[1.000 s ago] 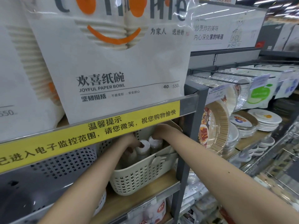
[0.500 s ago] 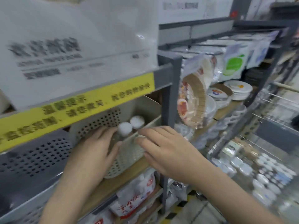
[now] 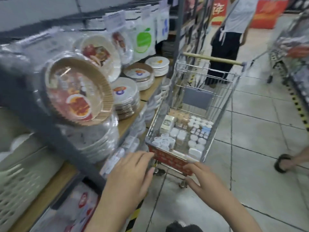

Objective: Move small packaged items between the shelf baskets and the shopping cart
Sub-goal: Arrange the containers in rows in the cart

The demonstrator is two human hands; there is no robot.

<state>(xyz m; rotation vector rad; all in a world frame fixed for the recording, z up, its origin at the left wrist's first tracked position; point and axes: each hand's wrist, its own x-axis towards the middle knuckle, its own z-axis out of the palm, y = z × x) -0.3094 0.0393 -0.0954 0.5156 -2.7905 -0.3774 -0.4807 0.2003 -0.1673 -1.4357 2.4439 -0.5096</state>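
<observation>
The cart [image 3: 197,104] stood in the aisle just beside the shelf [image 3: 132,119], its wire basket holding small packaged items [image 3: 182,131]: white-capped jars, clear tubs and small boxes packed close together on its floor. A red panel [image 3: 168,159] ran along the cart's near end, and a wooden handle [image 3: 212,58] crossed its far end. Both hands were extended toward the near end. The left hand [image 3: 132,174] was relaxed, fingers loosely spread, grasping nothing. The right hand [image 3: 203,180] was likewise unclenched, fingers straight and together, holding nothing; its fingertips [image 3: 190,166] lay at the red panel, though contact could not be told through the blur. A pale basket [image 3: 18,186] sat on the shelf at lower left. Packs of paper plates [image 3: 78,91] hung and lay stacked along the shelf. A person [image 3: 232,34] stood beyond the cart on the tiled floor [image 3: 254,139].
</observation>
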